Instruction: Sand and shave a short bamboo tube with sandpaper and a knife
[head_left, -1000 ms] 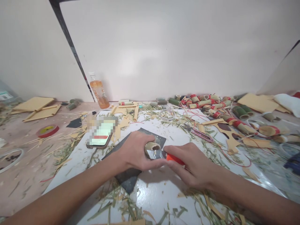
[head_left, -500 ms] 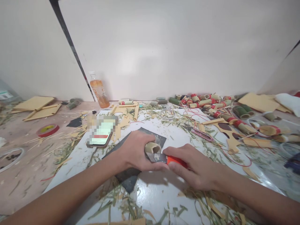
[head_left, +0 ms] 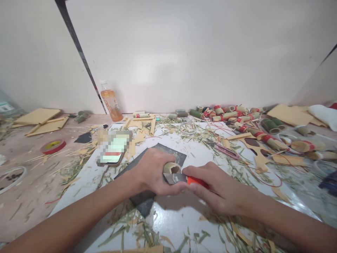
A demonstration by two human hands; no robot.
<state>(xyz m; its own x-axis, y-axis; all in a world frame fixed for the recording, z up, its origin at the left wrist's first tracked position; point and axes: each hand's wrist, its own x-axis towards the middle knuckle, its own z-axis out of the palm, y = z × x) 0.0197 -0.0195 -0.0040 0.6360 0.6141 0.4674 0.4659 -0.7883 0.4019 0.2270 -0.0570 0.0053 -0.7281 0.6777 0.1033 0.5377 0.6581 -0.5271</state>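
My left hand is wrapped round a short hollow bamboo piece, whose open end faces right. My right hand grips an orange-handled knife. Its metal blade lies against the lower side of the bamboo piece, under my left thumb. Both hands work over a dark cutting mat on a white sheet strewn with green shavings.
A phone lies left of the mat. An orange drink bottle stands by the wall. Bamboo tubes with red bands pile at the back right, with tan cutouts near them. A red tape roll sits at left.
The knife blade has slid a little down and left along the bamboo piece. Both hands have stayed almost in place.
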